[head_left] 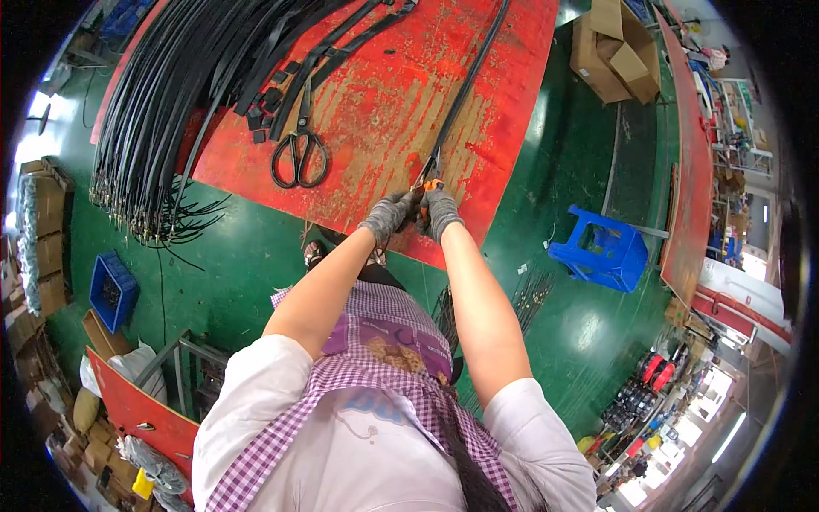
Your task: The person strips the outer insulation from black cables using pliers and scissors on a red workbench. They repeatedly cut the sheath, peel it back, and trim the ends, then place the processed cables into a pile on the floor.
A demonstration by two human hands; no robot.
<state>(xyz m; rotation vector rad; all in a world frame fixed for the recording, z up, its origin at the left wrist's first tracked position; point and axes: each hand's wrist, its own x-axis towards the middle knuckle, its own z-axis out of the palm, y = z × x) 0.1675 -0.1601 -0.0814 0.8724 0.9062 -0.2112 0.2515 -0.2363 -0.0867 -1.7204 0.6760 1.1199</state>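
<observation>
Both of my hands, in grey work gloves, are close together at the near edge of a worn red table (358,111). My right hand (440,213) is closed around an orange-handled hand tool (434,185), probably pliers or cutters; its jaws are hard to make out. Beside it my left hand (389,217) is closed at the near end of a long black strap (461,96), which runs away from me up the table. Exactly how the fingers grip that end is hidden. Left of my hands lie black-handled scissors (299,160), blades pointing away.
A thick bundle of black straps (158,128) hangs over the table's left edge. Small black pieces (263,111) lie near the scissors. On the green floor are a blue stool (601,247), a blue crate (113,292) and an open cardboard box (614,55).
</observation>
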